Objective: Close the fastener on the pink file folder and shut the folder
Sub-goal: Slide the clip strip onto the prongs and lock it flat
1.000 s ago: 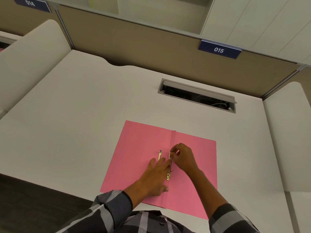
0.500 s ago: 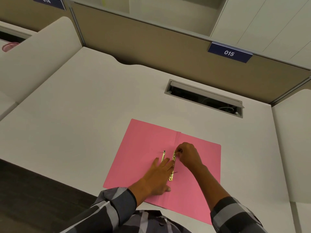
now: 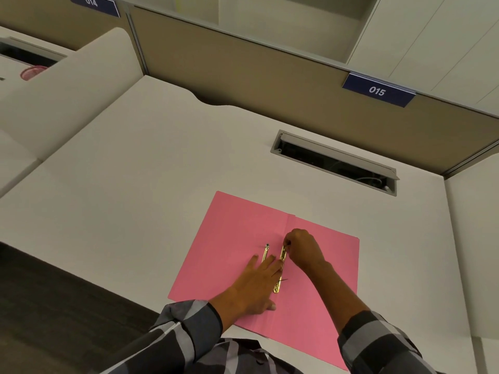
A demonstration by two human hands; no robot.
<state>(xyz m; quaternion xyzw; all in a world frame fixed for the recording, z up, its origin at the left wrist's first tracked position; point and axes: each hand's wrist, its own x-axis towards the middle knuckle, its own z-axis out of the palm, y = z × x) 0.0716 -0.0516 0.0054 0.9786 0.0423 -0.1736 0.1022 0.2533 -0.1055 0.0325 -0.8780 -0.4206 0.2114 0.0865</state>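
The pink file folder (image 3: 235, 233) lies open and flat on the white desk, spine running away from me. A gold metal fastener bar (image 3: 282, 256) sits along the spine, and a loose gold prong (image 3: 265, 253) lies just left of it. My left hand (image 3: 253, 282) rests flat on the folder with fingers spread, fingertips touching the prong and the bar. My right hand (image 3: 303, 248) pinches the upper end of the fastener bar between thumb and fingers.
An open cable slot (image 3: 334, 161) is set into the white desk (image 3: 135, 184) behind the folder. Tan partition walls with blue labels 015 (image 3: 377, 90) and 014 (image 3: 93, 2) stand at the back. Rounded dividers flank the desk.
My hands stay on the fastener with almost no movement; my right fingers remain at its upper end. The view has shifted, so everything sits slightly further right in the frame.
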